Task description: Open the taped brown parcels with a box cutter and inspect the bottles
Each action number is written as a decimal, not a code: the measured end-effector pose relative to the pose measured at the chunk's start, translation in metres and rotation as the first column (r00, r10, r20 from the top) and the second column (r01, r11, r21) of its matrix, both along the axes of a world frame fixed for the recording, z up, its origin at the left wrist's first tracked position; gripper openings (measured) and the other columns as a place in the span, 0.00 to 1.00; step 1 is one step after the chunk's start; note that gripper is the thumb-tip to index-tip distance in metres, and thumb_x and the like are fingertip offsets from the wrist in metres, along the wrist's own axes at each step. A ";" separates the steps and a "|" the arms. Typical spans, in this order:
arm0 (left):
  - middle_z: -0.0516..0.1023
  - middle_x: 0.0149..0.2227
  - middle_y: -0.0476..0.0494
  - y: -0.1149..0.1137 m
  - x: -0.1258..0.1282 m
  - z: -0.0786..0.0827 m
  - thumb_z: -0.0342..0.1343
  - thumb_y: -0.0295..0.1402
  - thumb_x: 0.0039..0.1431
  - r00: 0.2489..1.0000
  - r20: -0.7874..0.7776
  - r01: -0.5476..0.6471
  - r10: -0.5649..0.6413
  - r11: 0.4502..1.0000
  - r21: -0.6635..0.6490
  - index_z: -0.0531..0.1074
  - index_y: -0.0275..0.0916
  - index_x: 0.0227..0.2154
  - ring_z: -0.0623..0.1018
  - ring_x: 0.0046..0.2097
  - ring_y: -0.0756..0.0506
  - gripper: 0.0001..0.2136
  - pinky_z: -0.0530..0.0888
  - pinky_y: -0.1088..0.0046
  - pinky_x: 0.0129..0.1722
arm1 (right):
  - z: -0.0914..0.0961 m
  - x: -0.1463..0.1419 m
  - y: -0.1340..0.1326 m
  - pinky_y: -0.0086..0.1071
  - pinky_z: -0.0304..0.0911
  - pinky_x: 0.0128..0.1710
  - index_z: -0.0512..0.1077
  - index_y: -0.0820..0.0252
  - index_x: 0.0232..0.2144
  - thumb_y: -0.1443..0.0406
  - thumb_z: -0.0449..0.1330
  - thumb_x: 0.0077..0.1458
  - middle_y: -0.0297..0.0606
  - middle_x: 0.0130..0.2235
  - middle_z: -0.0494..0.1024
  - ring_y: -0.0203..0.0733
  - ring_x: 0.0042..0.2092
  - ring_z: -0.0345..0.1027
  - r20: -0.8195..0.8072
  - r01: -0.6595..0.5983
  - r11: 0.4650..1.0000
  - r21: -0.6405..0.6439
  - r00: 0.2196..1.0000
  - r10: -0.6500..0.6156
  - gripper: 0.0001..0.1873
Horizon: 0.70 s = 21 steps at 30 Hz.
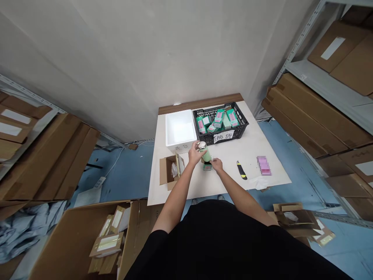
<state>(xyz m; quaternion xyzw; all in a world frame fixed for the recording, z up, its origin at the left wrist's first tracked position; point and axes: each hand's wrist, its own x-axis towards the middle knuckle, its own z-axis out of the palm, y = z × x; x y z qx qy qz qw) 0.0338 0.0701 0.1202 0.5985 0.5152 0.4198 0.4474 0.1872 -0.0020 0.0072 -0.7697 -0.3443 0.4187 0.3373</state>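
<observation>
My left hand (194, 154) is closed around the upper part of a pale green vacuum flask (206, 155) with a shiny silver lid. The flask stands slightly tilted over a small green box (207, 167), its lower end at the box's opening. My right hand (217, 165) pinches the right side of that box, by a raised white flap. Left of my hands, an open brown carton (166, 171) holds some white wrapping. To the right, a black and yellow utility knife (241, 170) lies on the white table (224, 179).
Behind my hands are a white foam bin (181, 146) and a black crate (241, 130) with several green and pink boxes. A pink item (264, 165) lies at right. A large carton (72, 233) of parcels stands low left; shelves with cartons (317, 116) flank both sides.
</observation>
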 end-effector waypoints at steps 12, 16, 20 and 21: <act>0.83 0.51 0.42 -0.004 -0.007 -0.020 0.75 0.29 0.46 0.998 -0.009 0.058 -0.058 0.998 0.027 0.72 0.44 0.60 0.83 0.52 0.42 0.36 0.81 0.63 0.53 | -0.014 -0.004 -0.004 0.31 0.60 0.28 0.68 0.53 0.19 0.40 0.54 0.58 0.39 0.22 0.74 0.48 0.34 0.72 -0.022 0.017 0.997 0.080 1.000 -0.015 0.28; 0.83 0.52 0.41 -0.010 -0.009 -0.026 0.75 0.29 0.46 0.993 -0.084 0.083 -0.082 0.996 0.019 0.72 0.44 0.60 0.84 0.52 0.41 0.36 0.81 0.65 0.51 | -0.014 -0.003 -0.002 0.31 0.61 0.29 0.67 0.53 0.19 0.41 0.57 0.56 0.37 0.21 0.72 0.46 0.33 0.71 -0.125 0.046 0.995 0.084 0.992 -0.035 0.27; 0.85 0.50 0.45 -0.021 -0.009 -0.040 0.75 0.31 0.48 0.946 -0.301 0.120 -0.117 0.993 -0.009 0.71 0.47 0.62 0.85 0.49 0.40 0.36 0.79 0.63 0.53 | -0.013 -0.003 -0.003 0.31 0.61 0.29 0.65 0.54 0.19 0.44 0.59 0.54 0.35 0.21 0.70 0.43 0.31 0.69 -0.166 0.045 0.994 0.097 0.986 -0.028 0.24; 0.85 0.51 0.44 -0.025 -0.008 -0.045 0.74 0.32 0.49 0.928 -0.350 0.127 -0.124 0.992 -0.015 0.71 0.47 0.62 0.84 0.51 0.39 0.36 0.79 0.61 0.55 | -0.013 -0.004 -0.003 0.31 0.61 0.29 0.65 0.53 0.19 0.44 0.59 0.53 0.34 0.21 0.69 0.43 0.31 0.68 -0.170 0.043 0.994 0.103 0.985 -0.025 0.23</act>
